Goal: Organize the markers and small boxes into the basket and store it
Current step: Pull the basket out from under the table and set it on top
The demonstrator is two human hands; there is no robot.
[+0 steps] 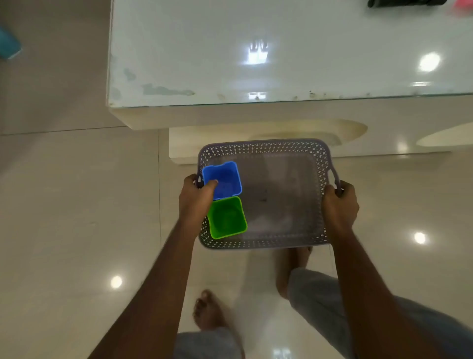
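**Basket held in both hands, two boxes inside**

From my far-off seat I start on the left side of the basket (281,147). The left hand (195,202) has its grip closed on the basket's left handle, and its thumb lies over the edge of the blue box (226,179). That box sits inside the basket at the left wall. The green box (226,217) touches it on the side closer to me. The middle and right part of the basket hold nothing I can see, and I see no markers in it. On the right side, the right hand (339,205) has its grip closed on the other handle.

The basket hangs in the air over the floor (76,205), just in front of the desk (281,51) and lower than its top.

I think the boxes are done and the markers are not. Far past the basket, at the right back of the desk, lie a black thing (407,3) and a pink thing (463,5). Both are too blurry for me to name.

Next I would set the basket down flat, or carry it level so the boxes don't slide.

The desk's front edge is close beyond the basket, so it must lift up before it goes forward. The desk top has lots of bare room. The floor is open left and right of the basket, and bare feet (208,312) are below it.
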